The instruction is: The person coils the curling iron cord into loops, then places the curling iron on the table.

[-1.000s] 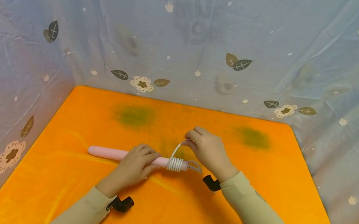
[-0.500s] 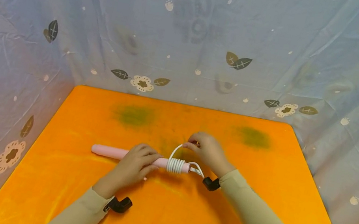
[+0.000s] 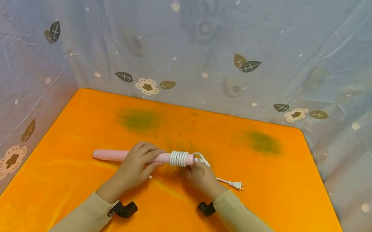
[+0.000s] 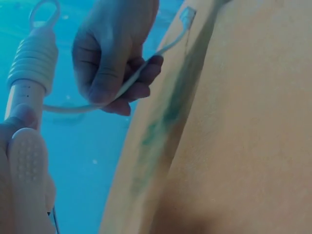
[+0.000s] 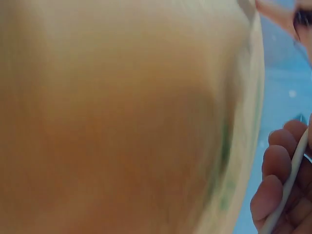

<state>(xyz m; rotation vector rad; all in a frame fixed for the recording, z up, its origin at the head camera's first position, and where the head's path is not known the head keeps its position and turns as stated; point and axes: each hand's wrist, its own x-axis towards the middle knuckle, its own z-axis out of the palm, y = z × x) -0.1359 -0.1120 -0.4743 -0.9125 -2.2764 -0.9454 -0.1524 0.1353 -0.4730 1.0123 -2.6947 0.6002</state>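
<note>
In the head view a slim pink hair styling iron [image 3: 109,155] is held slightly tilted over the table, its right end higher. My left hand [image 3: 136,167] grips its middle. White cord [image 3: 178,158] is wound in several close turns around the iron's right part, and a small loop leaves the end. Just below that end, my right hand [image 3: 201,179] holds the cord's free length, with the plug [image 3: 236,185] sticking out to the right. The left wrist view shows the cord [image 4: 168,46] pinched between thumb and fingers. Curled fingers [image 5: 267,195] cross it in the right wrist view.
An orange cloth covers the table [image 3: 96,117]. Patterned grey-blue curtains [image 3: 201,52] close in its back and sides. Black wrist cameras sit under both cuffs, the left camera [image 3: 126,209] and the right camera [image 3: 207,209].
My right hand has come down from above the iron to below its right end, carrying the cord round. The plug now shows at the right. The iron's right end has risen.
</note>
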